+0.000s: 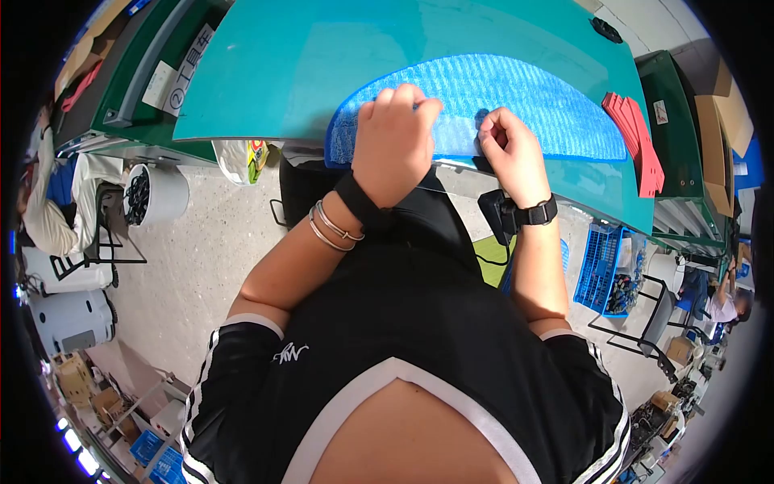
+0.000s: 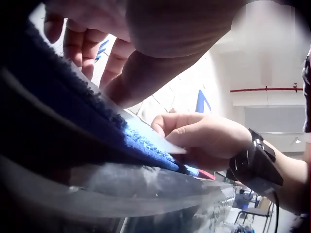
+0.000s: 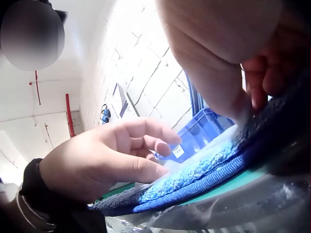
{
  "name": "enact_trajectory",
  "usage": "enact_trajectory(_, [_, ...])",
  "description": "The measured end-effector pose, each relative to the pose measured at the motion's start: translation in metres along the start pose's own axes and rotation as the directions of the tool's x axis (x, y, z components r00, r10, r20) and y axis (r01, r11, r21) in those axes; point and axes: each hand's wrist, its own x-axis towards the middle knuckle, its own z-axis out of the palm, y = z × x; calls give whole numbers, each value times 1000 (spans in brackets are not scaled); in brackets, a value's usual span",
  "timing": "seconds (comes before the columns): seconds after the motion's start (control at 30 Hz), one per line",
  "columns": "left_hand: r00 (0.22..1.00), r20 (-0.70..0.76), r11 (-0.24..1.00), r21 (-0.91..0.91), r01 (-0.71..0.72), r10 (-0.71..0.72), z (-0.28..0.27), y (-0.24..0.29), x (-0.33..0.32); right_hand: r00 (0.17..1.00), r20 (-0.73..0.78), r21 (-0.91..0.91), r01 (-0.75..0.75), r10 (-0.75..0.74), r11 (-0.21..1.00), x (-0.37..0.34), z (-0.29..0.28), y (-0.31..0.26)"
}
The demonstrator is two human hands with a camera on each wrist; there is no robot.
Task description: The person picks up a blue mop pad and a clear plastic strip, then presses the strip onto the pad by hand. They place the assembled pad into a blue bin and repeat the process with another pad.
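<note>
A half-round blue plush pad (image 1: 524, 85) with a darker bound edge lies on the green table, its straight side along the front edge. Across its middle near that side runs a translucent strip (image 1: 457, 139). My left hand (image 1: 397, 141) is over the pad's left part, fingers loosely bent and apart from the thumb. In the right wrist view, the left thumb (image 3: 146, 170) rests at the strip's near end. My right hand (image 1: 514, 153) pinches the strip's other end between thumb and forefinger, as the left wrist view shows. The pad's fuzzy pile (image 3: 189, 174) shows beneath the strip.
Red flat pieces (image 1: 634, 141) lie at the table's right end, beside the pad. A black item (image 1: 606, 30) is at the far right corner. Below the table stand a blue crate (image 1: 597, 266) on the right and a white bucket (image 1: 165, 196) on the left.
</note>
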Motion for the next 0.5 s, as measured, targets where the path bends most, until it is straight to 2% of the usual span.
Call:
enact_trajectory(0.03, [998, -25, 998, -11, -59, 59, 2, 1, -3, 1000, 1, 0, -5, 5, 1000, 0, 0, 1])
enact_trajectory(0.13, [996, 69, 997, 47, -59, 55, 1, 7, -7, 998, -16, -66, 60, -61, 996, 0, 2, 2])
enact_trajectory(0.27, [995, 42, 996, 23, -90, 89, 2, 10, -4, 995, -42, -112, 90, -95, 990, -3, 4, -2])
enact_trajectory(0.33, [978, 108, 982, 51, -183, 177, 4, 12, -4, 993, -36, -143, 103, -109, 984, -4, 4, -3])
enact_trajectory(0.47, [974, 156, 980, 86, -182, 167, 2, 10, -4, 992, -48, -147, 108, -116, 983, -4, 5, -3])
enact_trajectory(0.5, [986, 119, 989, 73, -130, 120, 2, 9, -7, 991, -53, -156, 115, -124, 981, -4, 5, -2])
